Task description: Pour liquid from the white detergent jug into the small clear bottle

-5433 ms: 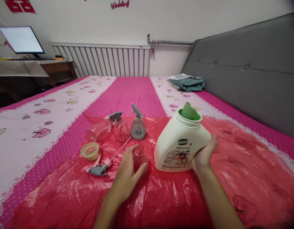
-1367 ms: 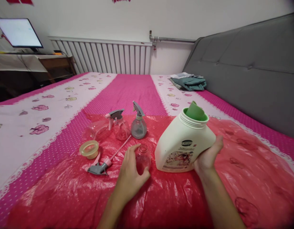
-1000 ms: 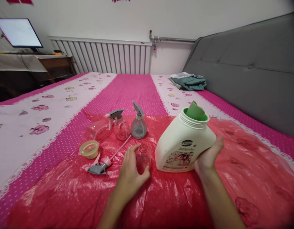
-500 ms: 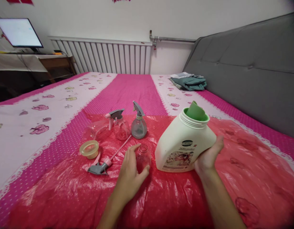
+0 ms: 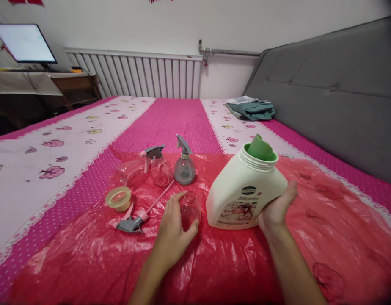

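My left hand [image 5: 173, 228] is wrapped round a small clear open-necked bottle [image 5: 190, 208] that stands on the red plastic sheet [image 5: 214, 258]. My right hand [image 5: 276, 209] grips the right side of a big white detergent jug [image 5: 244, 190], which stands on the sheet with a green spout [image 5: 259, 148] showing in its uncapped mouth. A loose grey spray head with a pink tube [image 5: 135, 220] lies just left of my left hand.
Behind stand a grey spray bottle [image 5: 183, 163] and a clear spray bottle [image 5: 158, 167]. A yellowish cap [image 5: 119, 198] sits at the left. The sheet covers a pink bedspread [image 5: 170, 120]. Folded clothes [image 5: 252, 109] lie by the grey headboard [image 5: 335, 93].
Since the oldest frame my view has shifted a little and both hands sit slightly further right. Over the last second nothing has visibly moved.
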{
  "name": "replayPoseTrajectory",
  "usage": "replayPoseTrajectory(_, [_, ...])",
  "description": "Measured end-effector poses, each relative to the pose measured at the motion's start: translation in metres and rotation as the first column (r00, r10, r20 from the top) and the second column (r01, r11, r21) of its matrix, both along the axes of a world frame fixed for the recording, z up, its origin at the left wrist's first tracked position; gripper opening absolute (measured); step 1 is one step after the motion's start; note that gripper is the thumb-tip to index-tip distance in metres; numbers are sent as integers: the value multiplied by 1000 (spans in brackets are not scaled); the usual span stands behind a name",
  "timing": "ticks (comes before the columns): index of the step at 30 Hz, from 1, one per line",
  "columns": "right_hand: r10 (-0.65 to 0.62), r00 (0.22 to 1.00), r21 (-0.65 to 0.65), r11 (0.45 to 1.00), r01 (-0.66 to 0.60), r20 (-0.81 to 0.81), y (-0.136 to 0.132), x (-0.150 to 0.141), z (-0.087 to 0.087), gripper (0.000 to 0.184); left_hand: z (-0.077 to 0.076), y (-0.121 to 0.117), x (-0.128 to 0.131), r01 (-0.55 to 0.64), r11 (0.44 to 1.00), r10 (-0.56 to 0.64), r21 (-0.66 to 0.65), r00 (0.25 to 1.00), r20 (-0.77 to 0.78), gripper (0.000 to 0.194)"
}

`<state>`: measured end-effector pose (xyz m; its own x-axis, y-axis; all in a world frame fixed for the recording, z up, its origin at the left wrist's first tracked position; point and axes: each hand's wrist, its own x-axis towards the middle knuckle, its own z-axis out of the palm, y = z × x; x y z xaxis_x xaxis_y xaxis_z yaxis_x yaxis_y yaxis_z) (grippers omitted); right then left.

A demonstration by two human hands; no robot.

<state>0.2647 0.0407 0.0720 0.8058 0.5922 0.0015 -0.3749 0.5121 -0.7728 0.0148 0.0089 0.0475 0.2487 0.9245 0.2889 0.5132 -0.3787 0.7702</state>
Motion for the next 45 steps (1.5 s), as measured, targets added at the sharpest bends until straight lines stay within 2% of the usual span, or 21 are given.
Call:
replayPoseTrajectory(4, [3, 1000, -8, 1000, -3, -5, 2, 0, 0, 72, -2, 0, 1, -8, 1000, 8, 18, 1000, -20, 57])
replayPoseTrajectory(10, [-8, 1000, -14, 1000, 7, -4, 2, -2, -1, 74, -13, 0, 4, -61, 997, 60, 44, 998, 26, 76])
replayPoseTrajectory(18, [9, 1000, -4, 1000, -9, -22, 1, -1, 1, 75, -15, -1, 4, -79, 997, 79, 1, 995, 59, 62])
replayPoseTrajectory(31, [32, 999, 16, 999, -31, -29, 1, 3, -2, 67, -12, 1, 5, -64, 998, 64, -2, 994, 86, 61])
replayPoseTrajectory(45, [20, 999, -11, 1000, -20, -25, 2, 1, -1, 77, -11, 1, 5, -57, 998, 57, 0, 994, 88, 60])
